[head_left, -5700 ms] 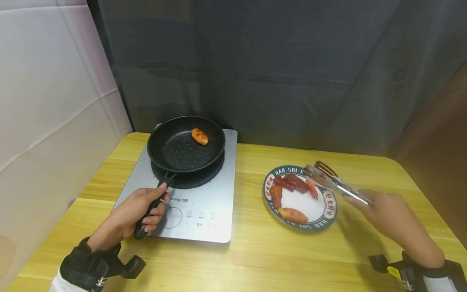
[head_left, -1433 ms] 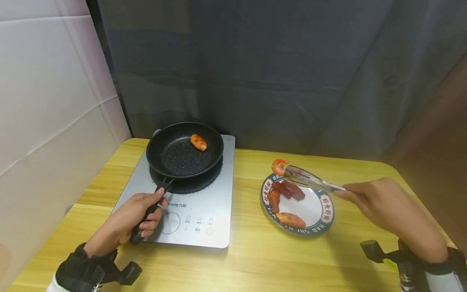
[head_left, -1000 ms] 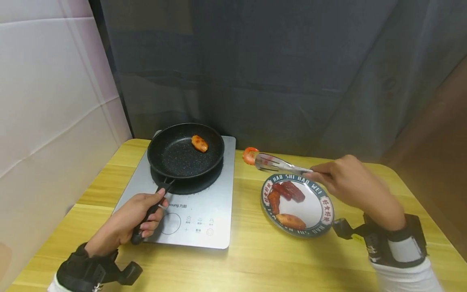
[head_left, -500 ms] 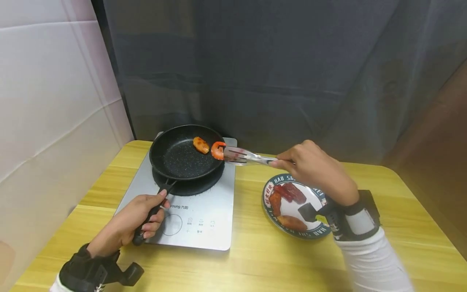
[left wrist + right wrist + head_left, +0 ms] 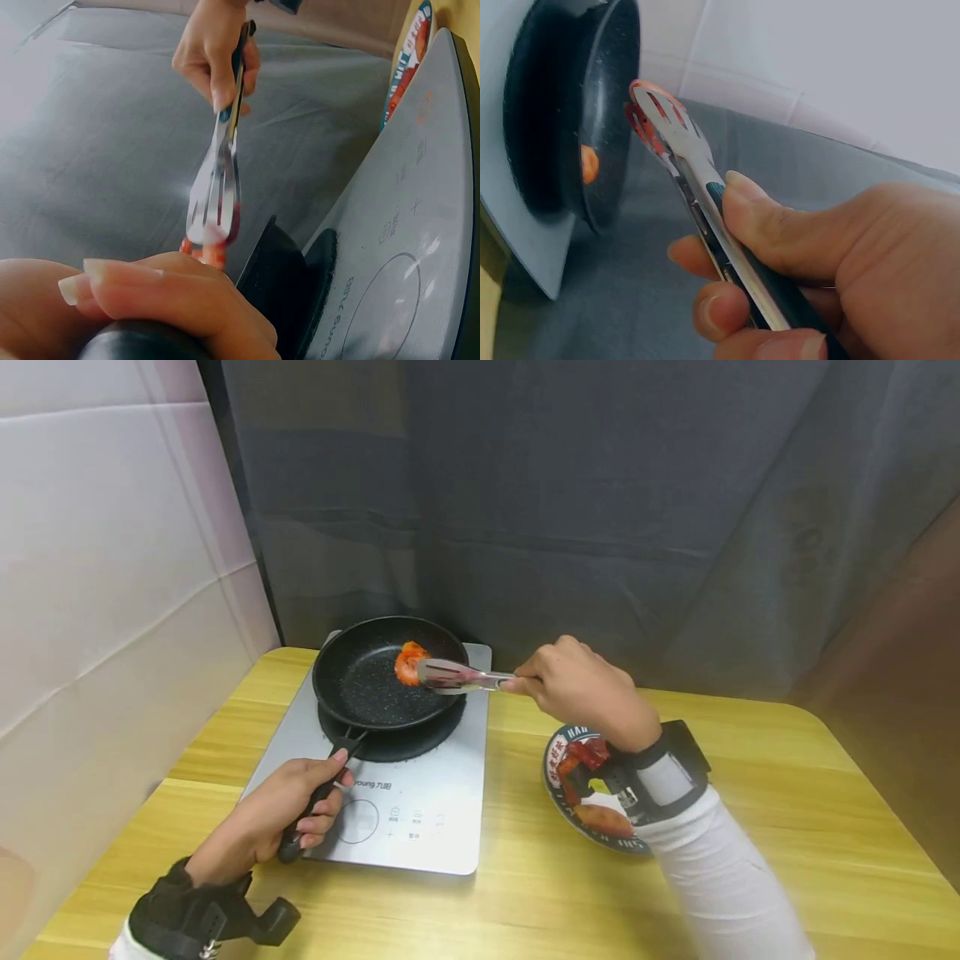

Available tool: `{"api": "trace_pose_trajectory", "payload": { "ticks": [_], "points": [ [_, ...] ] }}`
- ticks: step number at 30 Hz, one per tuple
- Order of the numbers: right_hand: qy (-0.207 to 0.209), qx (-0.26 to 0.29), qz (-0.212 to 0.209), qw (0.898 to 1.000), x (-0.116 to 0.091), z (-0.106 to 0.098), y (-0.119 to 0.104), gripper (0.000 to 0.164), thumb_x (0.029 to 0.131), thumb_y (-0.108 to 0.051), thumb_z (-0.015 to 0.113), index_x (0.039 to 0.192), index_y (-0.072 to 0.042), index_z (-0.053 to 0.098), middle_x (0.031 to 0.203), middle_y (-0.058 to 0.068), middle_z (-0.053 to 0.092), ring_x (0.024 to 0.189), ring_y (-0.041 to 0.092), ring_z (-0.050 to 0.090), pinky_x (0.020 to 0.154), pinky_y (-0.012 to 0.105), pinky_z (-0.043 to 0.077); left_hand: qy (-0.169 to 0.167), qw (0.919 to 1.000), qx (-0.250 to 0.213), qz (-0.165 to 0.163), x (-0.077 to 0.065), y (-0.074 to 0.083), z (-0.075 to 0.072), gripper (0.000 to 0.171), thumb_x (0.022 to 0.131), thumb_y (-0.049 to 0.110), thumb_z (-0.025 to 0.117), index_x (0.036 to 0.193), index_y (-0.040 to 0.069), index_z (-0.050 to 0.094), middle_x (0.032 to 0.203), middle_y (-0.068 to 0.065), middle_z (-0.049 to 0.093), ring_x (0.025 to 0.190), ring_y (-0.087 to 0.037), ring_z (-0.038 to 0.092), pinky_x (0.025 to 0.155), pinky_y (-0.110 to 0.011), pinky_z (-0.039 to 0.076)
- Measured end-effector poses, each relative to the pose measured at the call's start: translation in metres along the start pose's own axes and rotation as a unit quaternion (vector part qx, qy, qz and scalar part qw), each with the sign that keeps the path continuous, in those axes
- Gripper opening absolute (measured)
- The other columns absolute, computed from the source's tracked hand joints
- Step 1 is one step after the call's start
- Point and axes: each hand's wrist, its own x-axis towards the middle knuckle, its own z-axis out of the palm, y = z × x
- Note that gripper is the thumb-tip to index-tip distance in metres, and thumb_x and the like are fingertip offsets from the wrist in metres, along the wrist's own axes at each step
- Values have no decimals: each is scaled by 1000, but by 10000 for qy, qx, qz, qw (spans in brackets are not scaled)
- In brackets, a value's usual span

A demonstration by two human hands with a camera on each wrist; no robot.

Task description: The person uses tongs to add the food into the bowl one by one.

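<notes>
My left hand [image 5: 303, 793] grips the black handle of a frying pan [image 5: 367, 693], which sits on a silver induction cooktop [image 5: 442, 793]. With my right hand [image 5: 581, 689] I hold metal tongs [image 5: 457, 677], squeezed together on an orange-red shrimp [image 5: 407, 667]. The shrimp hangs over the pan, raised above its floor as the right wrist view shows. In that view a browned orange piece of food [image 5: 589, 164] lies in the pan; the shrimp overlaps it in the head view. In the left wrist view, my left fingers [image 5: 165, 292] wrap the handle and partly cover the shrimp.
A plate [image 5: 553, 777] with a dark green lettered rim stands right of the cooktop, partly hidden under my right wrist. It bears red meat pieces [image 5: 592, 752] and a golden oblong piece [image 5: 603, 818]. A dark cloth [image 5: 562, 527] hangs behind the wooden table [image 5: 540, 902].
My right hand has lifted the shrimp off the plate with the tongs and carried it left until it is over the pan. My left hand has kept its grip on the handle.
</notes>
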Motion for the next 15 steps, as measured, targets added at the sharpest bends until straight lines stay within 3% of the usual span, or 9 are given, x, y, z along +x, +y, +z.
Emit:
{"api": "trace_pose_trajectory", "payload": {
  "ticks": [5, 15],
  "points": [
    [11, -7, 19, 10000, 21, 14, -5, 26, 92, -28, 66, 72, -13, 71, 51, -6, 39, 45, 11, 38, 41, 25, 28, 42, 9999, -94, -51, -1, -1, 0, 42, 103, 43, 38, 99, 1, 42, 59, 4, 33, 41, -6, 32, 37, -20, 34],
    [41, -10, 342, 9994, 56, 28, -16, 22, 94, -28, 63, 86, -14, 78, 54, -4, 46, 45, 10, 40, 40, 23, 26, 72, 9999, -99, -79, -2, -1, 1, 42, 103, 43, 38, 99, 2, 42, 60, 4, 33, 42, -6, 32, 38, -19, 33]
  ]
}}
